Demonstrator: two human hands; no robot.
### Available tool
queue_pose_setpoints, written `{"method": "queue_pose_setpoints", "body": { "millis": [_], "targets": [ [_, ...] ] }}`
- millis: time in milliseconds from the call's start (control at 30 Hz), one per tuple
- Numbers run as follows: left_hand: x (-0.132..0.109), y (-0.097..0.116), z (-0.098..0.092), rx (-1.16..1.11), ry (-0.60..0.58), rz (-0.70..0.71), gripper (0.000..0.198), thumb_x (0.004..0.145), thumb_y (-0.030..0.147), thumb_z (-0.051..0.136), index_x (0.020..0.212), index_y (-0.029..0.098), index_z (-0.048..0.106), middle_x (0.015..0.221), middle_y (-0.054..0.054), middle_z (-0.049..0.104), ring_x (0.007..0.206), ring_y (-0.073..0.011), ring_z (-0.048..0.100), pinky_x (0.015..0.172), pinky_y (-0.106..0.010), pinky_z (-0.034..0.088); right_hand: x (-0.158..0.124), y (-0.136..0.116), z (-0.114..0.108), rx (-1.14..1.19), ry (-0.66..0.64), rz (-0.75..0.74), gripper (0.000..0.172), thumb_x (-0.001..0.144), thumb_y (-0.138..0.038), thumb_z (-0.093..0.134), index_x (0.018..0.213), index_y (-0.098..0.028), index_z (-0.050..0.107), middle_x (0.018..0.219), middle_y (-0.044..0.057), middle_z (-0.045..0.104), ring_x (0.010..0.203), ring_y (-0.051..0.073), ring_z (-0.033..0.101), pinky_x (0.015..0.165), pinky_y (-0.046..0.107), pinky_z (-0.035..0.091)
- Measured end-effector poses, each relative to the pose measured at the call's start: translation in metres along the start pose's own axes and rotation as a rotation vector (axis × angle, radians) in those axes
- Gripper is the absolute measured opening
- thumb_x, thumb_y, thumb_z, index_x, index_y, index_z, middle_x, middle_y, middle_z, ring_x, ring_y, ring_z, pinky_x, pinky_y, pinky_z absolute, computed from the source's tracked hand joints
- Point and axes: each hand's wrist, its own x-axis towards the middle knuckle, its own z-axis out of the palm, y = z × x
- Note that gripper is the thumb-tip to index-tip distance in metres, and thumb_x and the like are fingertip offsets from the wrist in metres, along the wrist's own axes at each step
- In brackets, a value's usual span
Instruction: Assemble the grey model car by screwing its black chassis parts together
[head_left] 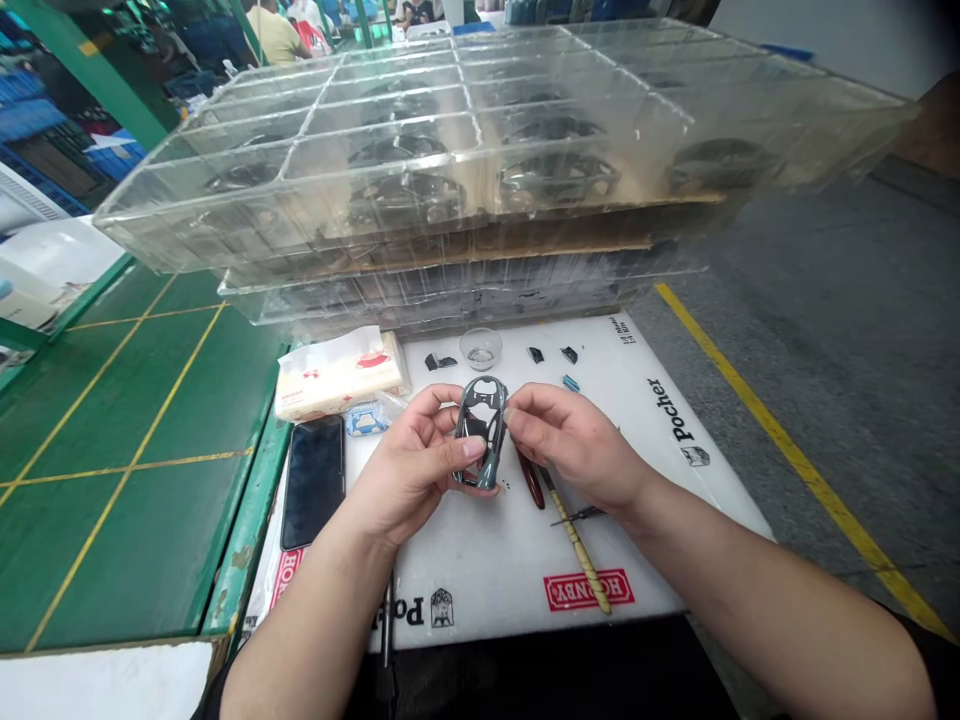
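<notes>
My left hand [412,465] and my right hand [570,440] together hold a dark grey model car body shell [474,420] above a white mat [495,570]. The shell stands lengthwise, with its window openings showing and my fingertips pressed on its sides. Just below my right hand lie a dark red tool handle [531,480] and a yellow twisted-handle tool [577,545]. Small dark parts [551,353] and a small glass dish [481,348] sit beyond the shell on the mat.
Stacked clear plastic trays [450,150] holding model parts overhang the mat's far side. A black phone [313,482] and a tissue packet [339,375] lie at the left, beside a green workbench [127,440]. Grey floor with a yellow line [795,450] lies to the right.
</notes>
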Motion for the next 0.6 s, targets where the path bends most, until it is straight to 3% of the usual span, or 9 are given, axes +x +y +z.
{"method": "queue_pose_setpoints", "body": {
  "millis": [67,233,367,467,600],
  "targets": [
    [0.000,-0.002,-0.001,0.036,-0.004,0.009,0.056,0.088,0.023,0.110,0.127,0.025,0.069,0.108,0.002,0.079,0.068,-0.0114,0.075,0.065,-0.031,0.077,0.001,0.000,0.001,0.005,0.047,-0.025,0.056,0.097,-0.078,0.095,0.101,-0.025,0.078,0.079,-0.003,0.064,0.063,0.014,0.051,0.054,0.030,0.046],
    [-0.001,-0.009,-0.004,0.212,-0.014,0.059,0.051,0.087,0.019,0.110,0.126,0.021,0.077,0.109,-0.001,0.074,0.082,-0.0113,0.075,0.073,-0.022,0.069,0.002,0.000,-0.003,0.095,0.125,-0.041,0.057,0.097,-0.060,0.100,0.136,-0.025,0.077,0.095,0.000,0.077,0.067,0.013,0.057,0.059,0.029,0.047],
    [-0.001,-0.010,-0.004,0.301,-0.012,0.033,0.058,0.094,0.030,0.107,0.143,0.023,0.077,0.116,-0.004,0.073,0.086,-0.0145,0.076,0.074,-0.028,0.070,0.003,-0.001,-0.007,0.070,0.152,-0.016,0.041,0.095,-0.049,0.100,0.119,-0.021,0.085,0.088,0.000,0.075,0.064,0.012,0.056,0.056,0.028,0.044],
    [0.002,-0.010,-0.005,0.352,0.066,0.060,0.078,0.093,0.037,0.108,0.161,0.027,0.070,0.127,-0.006,0.072,0.093,-0.0177,0.078,0.080,-0.033,0.073,0.005,-0.001,-0.012,0.103,0.282,-0.036,0.037,0.092,-0.049,0.102,0.110,-0.020,0.088,0.084,0.001,0.074,0.062,0.012,0.055,0.056,0.029,0.045],
    [0.003,-0.013,-0.010,0.371,0.131,0.162,0.091,0.098,0.048,0.104,0.174,0.029,0.059,0.141,-0.011,0.072,0.106,-0.0217,0.082,0.099,-0.042,0.072,0.009,-0.003,-0.018,0.171,0.491,-0.095,0.044,0.081,-0.050,0.108,0.109,-0.021,0.089,0.089,0.002,0.075,0.064,0.013,0.055,0.056,0.030,0.047]
  ]
}}
